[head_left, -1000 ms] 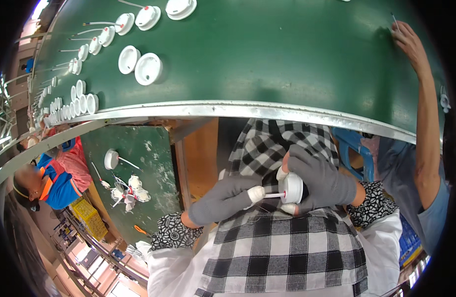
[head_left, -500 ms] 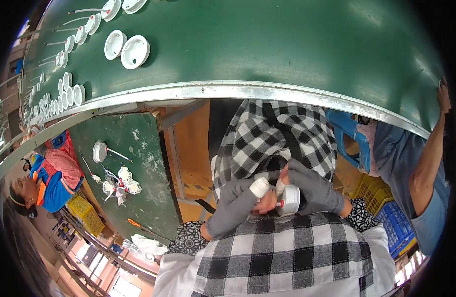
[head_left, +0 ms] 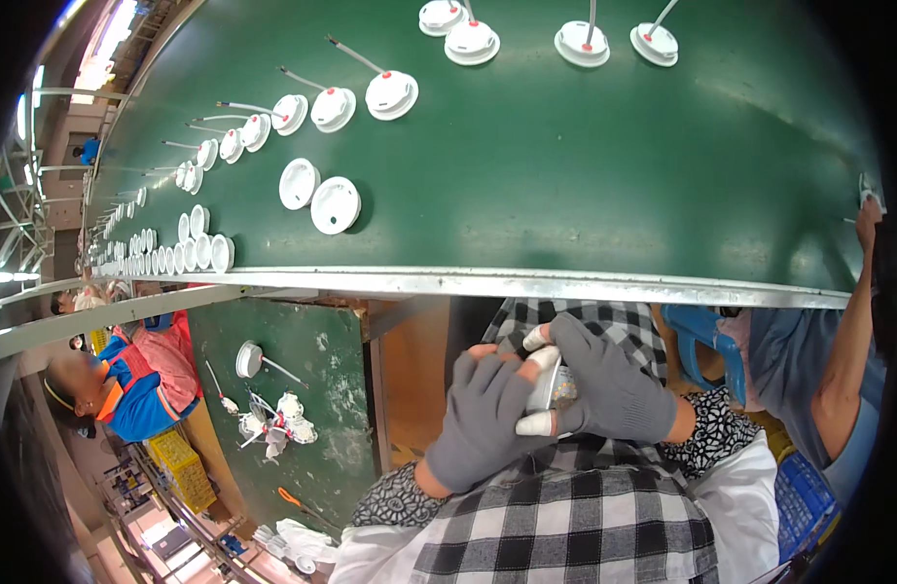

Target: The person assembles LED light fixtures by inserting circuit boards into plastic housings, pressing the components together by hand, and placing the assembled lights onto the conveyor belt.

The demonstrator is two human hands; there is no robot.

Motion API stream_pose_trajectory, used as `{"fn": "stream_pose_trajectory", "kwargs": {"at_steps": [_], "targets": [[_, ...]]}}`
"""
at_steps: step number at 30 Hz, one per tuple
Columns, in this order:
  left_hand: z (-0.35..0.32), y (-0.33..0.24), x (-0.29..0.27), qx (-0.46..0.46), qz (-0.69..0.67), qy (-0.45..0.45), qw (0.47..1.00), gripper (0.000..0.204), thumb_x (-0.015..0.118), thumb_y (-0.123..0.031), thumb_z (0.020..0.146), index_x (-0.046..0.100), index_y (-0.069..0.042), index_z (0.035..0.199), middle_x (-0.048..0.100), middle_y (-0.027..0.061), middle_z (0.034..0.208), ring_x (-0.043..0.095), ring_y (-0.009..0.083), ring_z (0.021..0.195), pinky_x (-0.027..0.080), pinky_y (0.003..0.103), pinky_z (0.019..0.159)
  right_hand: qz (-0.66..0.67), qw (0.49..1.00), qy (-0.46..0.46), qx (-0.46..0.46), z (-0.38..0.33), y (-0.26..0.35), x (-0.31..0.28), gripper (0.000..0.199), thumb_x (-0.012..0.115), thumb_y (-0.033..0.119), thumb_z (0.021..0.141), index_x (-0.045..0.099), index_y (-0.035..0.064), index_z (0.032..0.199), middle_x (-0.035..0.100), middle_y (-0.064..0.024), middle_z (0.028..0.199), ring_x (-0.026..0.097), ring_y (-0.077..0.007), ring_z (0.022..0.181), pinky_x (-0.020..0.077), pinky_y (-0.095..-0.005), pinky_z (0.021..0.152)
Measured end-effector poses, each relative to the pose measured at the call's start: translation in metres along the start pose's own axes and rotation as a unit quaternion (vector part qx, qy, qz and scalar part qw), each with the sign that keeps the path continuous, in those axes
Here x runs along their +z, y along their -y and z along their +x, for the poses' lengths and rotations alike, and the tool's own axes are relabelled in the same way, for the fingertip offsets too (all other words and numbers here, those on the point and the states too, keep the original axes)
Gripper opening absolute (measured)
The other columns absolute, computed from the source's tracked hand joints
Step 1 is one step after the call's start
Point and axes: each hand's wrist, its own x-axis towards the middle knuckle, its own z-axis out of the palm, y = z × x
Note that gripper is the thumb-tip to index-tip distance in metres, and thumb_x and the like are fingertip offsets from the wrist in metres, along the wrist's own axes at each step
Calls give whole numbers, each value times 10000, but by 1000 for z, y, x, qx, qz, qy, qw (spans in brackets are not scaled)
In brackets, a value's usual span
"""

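Both hands wear grey gloves, with white wrapping on several fingertips. Between them, in front of my checked apron, is a round white lamp housing [head_left: 564,387] tilted so that a bit of its yellowish, speckled inside shows. My left hand [head_left: 483,414] closes round its left side, fingers bent over the rim. From the right, my right hand [head_left: 609,382] grips the other side, its wrapped thumb low and a wrapped finger at the top. Much of the housing is hidden behind the fingers.
Beyond a metal edge [head_left: 526,283] lies a green bench with white cups [head_left: 336,205] and rows of cabled white housings [head_left: 391,94]. At left, a lower green table [head_left: 322,389] bears a cabled housing, white connectors [head_left: 273,425] and orange-handled scissors [head_left: 289,496]. Co-workers sit both sides.
My view has risen to show more of the bench. My hands have come closer together, and the housing has turned: its red fitting is out of sight and its inside partly shows.
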Motion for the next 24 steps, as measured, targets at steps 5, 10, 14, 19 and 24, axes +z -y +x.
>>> {"fn": "stream_pose_trajectory", "kwargs": {"at_steps": [5,10,14,19,24], "targets": [[4,-3,-7,-179,-284,23,942,808,868,-375,607,508,-39,1248,578,123,1041,583,314,967,439,413,931,-134,989,50,-46,6,21,-41,742,803,502,628,554,44,1156,502,-94,912,576,-243,779,489,-338,663],[1,13,-16,-212,-457,70,861,867,892,-391,567,511,-47,1266,591,99,1123,613,229,1022,492,344,874,-269,888,45,-371,3,18,-52,414,782,242,622,665,106,996,534,-49,948,602,-219,922,501,-336,698],[0,15,-21,-213,-488,137,835,1012,952,-282,500,417,-39,1325,567,111,1247,571,199,1135,465,350,986,-270,855,73,-437,2,15,-44,302,732,125,648,660,151,940,556,-21,1021,606,-193,1030,523,-295,771],[-10,15,-15,-211,-597,131,763,1047,962,-262,480,409,-33,1339,565,120,1251,570,207,1139,471,354,981,-251,853,109,-444,0,20,-44,265,687,136,646,653,41,891,578,-12,1033,583,-182,888,536,-313,774],[-1,18,-21,-172,-483,174,841,1090,942,-387,505,386,-26,1371,577,110,1228,579,196,1116,478,340,954,-192,863,132,-448,10,7,-42,211,676,138,648,656,34,830,584,-33,978,596,-182,858,543,-322,789]]}}
